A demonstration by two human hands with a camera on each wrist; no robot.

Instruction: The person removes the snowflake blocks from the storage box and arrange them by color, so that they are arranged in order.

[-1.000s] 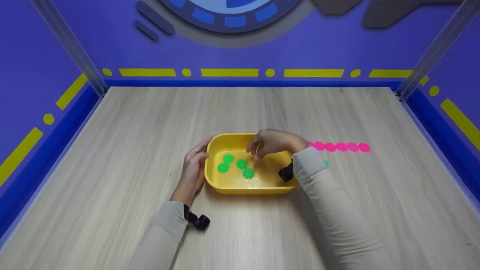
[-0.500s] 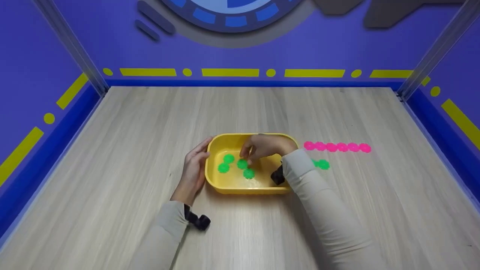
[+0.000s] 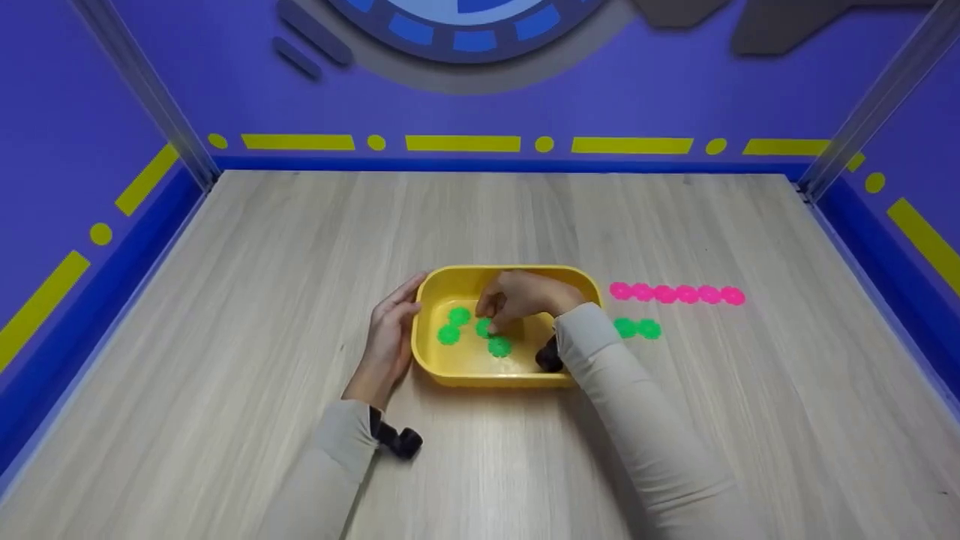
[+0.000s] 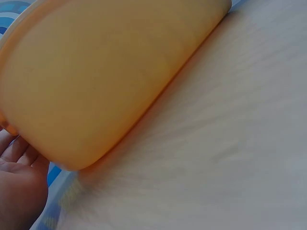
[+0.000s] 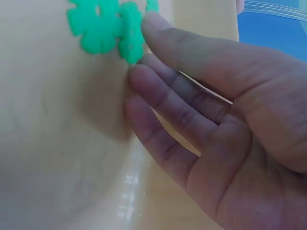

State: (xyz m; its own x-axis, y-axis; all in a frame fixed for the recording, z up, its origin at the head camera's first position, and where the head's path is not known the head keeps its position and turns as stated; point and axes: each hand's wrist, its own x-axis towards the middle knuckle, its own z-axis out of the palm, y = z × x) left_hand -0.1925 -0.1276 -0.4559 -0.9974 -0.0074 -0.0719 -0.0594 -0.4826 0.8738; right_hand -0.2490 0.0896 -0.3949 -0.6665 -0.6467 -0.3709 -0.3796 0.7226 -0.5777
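A yellow plastic tub (image 3: 517,380) holds several green snowflake discs (image 3: 459,316) on its floor. My left hand (image 3: 388,334) grips the tub's left end, thumb at the rim and fingers along the outside. Inside the tub, my right hand (image 3: 521,295) pinches a green disc (image 5: 130,33) at its edge, thumb on one side and fingertips on the other. In the right wrist view that disc stands tilted beside a flatter green disc (image 5: 96,24). The left wrist view mostly shows the tub's outer wall (image 4: 100,72).
Right of the tub lies a row of several pink snowflake discs (image 3: 675,293). In front of it are green discs (image 3: 637,328), partly behind the right sleeve. Blue panels (image 3: 480,112) border the wooden table (image 3: 300,247) at the back and sides.
My right hand has moved left and down in the tub to a green disc. Its sleeve now uncovers more of the pink row and the green discs outside. The left hand keeps its place.
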